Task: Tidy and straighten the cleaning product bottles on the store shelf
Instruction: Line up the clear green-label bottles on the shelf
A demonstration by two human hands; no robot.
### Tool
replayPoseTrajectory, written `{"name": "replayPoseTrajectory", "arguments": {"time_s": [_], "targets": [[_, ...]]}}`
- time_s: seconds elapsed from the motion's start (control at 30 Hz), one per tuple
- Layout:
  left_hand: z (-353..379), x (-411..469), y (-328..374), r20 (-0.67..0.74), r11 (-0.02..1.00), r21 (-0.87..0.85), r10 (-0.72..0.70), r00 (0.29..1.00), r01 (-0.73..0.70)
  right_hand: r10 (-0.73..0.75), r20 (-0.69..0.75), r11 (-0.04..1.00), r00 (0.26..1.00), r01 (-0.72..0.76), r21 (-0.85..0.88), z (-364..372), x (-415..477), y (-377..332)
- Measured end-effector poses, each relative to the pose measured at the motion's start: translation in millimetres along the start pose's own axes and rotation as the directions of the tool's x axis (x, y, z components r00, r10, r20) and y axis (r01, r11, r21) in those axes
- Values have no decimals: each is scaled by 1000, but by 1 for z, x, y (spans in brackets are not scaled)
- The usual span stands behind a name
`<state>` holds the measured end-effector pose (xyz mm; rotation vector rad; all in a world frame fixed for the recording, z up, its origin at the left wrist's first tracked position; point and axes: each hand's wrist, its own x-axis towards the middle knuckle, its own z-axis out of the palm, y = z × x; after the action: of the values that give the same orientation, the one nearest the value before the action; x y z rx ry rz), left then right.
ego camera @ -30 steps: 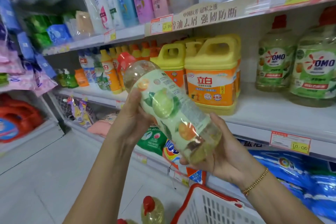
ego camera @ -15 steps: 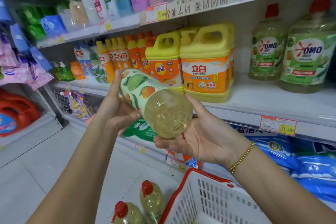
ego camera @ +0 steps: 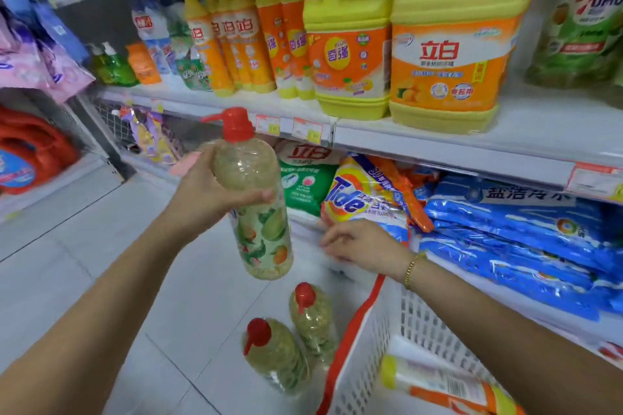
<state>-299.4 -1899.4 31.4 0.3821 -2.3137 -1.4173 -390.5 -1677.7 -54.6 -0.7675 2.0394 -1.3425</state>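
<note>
My left hand (ego camera: 209, 192) grips the shoulder of a clear pump bottle (ego camera: 259, 212) with a red pump and a fruit label. The bottle hangs upright above the floor, in front of the lower shelf. My right hand (ego camera: 357, 241) is off the bottle, fingers loosely extended, hovering near the Tide bag (ego camera: 364, 199) on the lower shelf and above the basket. Two matching red-capped bottles (ego camera: 279, 354) stand on the floor below. On the middle shelf (ego camera: 438, 141) stand rows of yellow and orange detergent bottles (ego camera: 242, 40) and two big yellow jugs (ego camera: 451, 54).
A white basket with a red rim (ego camera: 371, 347) sits at lower right, holding a yellow-capped bottle (ego camera: 445, 384) on its side. Blue detergent bags (ego camera: 526, 239) fill the lower shelf. Green OMO bottles (ego camera: 586, 27) stand at far right. Red jugs (ego camera: 30, 152) sit at left.
The bottle turned from lying tilted between both hands to upright, held by my left hand alone. My right hand let go and dropped toward the lower shelf. The view tilted downward.
</note>
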Motion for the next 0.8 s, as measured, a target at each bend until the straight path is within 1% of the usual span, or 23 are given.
{"name": "replayPoseTrajectory", "arguments": {"time_s": [0.03,0.07,0.13,0.2,0.23,0.37,0.47,0.57,0.7,0.8], "targets": [[0,2,-19,7,999,37,-32,999,32,-75,-1,961,997,72,-266,9,8,8],[2,3,-36,18,997,57,-61,998,60,-115,40,888,993,120,-444,19,15,16],[9,3,-71,34,992,84,-99,994,96,-83,173,766,981,174,-619,41,26,32],[17,2,-104,67,991,83,-114,991,108,-56,280,663,958,245,-707,59,33,42],[22,1,-120,81,989,81,-131,988,125,-52,301,650,952,261,-714,63,36,46],[34,-4,-176,177,973,139,-207,962,184,-5,309,675,951,231,-701,62,43,54],[43,-10,-209,245,965,173,-235,941,196,-11,310,685,951,233,-690,60,47,56],[49,-20,-232,250,958,161,-271,929,237,-20,308,685,951,237,-689,62,49,58],[52,-36,-249,223,959,132,-275,935,250,-28,292,672,956,235,-702,65,53,61],[48,-43,-252,261,958,152,-276,925,243,-26,288,653,957,234,-720,67,53,63]]}}
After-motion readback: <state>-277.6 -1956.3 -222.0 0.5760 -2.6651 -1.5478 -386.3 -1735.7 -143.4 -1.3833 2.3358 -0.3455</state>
